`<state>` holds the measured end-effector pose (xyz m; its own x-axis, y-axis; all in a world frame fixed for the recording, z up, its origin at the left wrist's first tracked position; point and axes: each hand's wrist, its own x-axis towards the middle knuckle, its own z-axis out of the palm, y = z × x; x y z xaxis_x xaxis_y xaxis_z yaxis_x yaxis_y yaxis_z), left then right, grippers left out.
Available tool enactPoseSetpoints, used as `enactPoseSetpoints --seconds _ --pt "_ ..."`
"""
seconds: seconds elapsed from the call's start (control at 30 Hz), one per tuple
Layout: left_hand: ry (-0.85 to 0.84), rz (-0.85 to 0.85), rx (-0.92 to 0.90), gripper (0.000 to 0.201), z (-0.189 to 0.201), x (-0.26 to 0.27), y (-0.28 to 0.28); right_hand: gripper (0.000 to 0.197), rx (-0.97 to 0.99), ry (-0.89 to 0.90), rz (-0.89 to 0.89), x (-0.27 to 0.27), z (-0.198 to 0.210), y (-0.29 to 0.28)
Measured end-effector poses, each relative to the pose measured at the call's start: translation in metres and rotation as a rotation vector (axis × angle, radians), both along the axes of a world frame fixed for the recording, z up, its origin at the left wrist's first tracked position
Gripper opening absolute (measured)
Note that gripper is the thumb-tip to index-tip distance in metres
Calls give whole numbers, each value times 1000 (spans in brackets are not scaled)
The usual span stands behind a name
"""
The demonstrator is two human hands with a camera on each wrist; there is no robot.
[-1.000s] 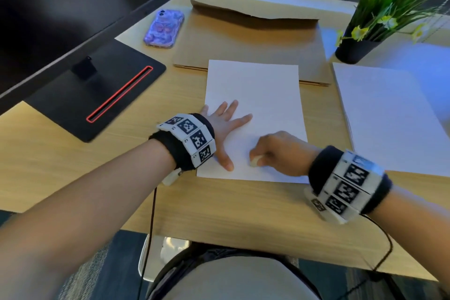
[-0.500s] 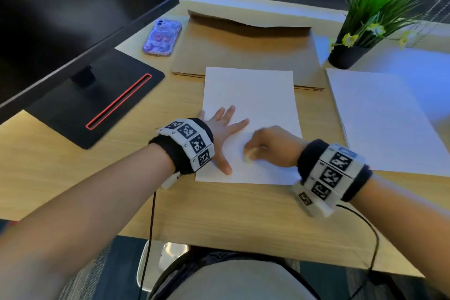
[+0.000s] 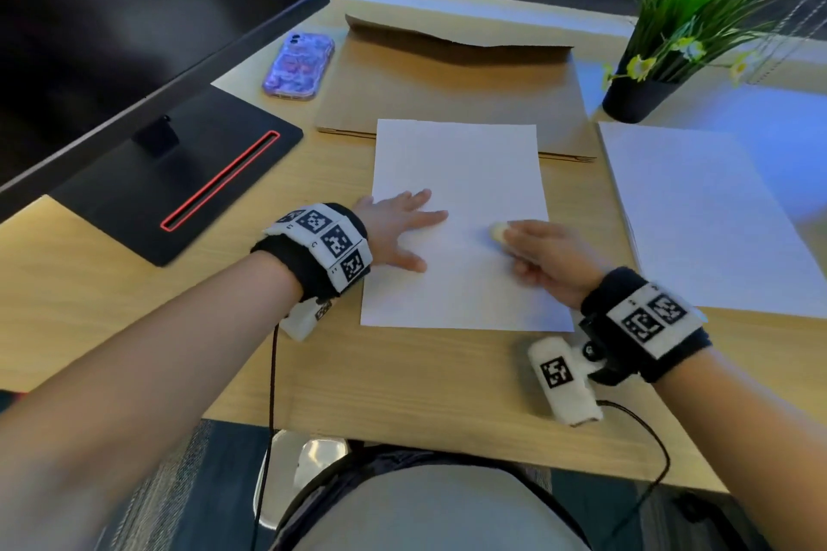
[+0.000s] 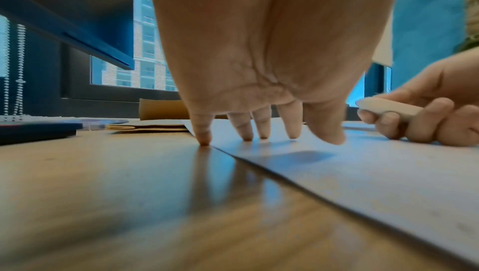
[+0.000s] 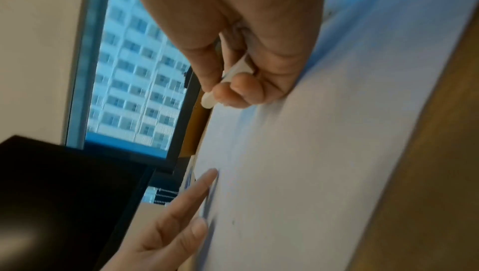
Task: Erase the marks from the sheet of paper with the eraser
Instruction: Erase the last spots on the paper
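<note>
Now the left hand (image 3: 398, 233) lies flat, fingers spread, on the paper (image 3: 461, 166) so it will not slide. The right hand (image 3: 543, 259) pinches the eraser (image 3: 496, 231), likely to rub marks on the sheet's middle.

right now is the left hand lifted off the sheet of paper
No, the left hand lies spread flat with its fingertips pressing the sheet of paper.
</note>
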<state>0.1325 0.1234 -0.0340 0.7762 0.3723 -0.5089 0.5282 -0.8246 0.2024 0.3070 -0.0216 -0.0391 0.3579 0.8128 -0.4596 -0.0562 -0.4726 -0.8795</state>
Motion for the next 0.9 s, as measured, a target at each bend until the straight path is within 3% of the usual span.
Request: enactPoseSetpoints --seconds 0.03,0.1,0.47,0.53,0.67,0.7,0.83,0.9 --pt "-43 22 -21 71 2 -1 3 13 18 171 -143 2 -2 -2" --pt "-127 84 -56 59 3 -2 6 14 39 339 -273 4 -6 -4" --pt "-133 -64 16 48 -1 40 -36 15 93 445 -334 3 -12 -5" --pt "-103 -99 46 57 0 40 -31 15 97 445 -335 3 -13 -5" --pt "62 -187 5 105 -3 27 -25 14 98 450 -330 4 -15 -5" --pt "50 -180 -26 102 -3 24 -23 14 100 451 -327 5 -15 -5" --pt "-196 54 -203 46 4 18 -8 15 103 443 -315 5 -15 -6" --pt "-252 148 -176 40 4 11 2 15 102 447 -316 5 -15 -7"
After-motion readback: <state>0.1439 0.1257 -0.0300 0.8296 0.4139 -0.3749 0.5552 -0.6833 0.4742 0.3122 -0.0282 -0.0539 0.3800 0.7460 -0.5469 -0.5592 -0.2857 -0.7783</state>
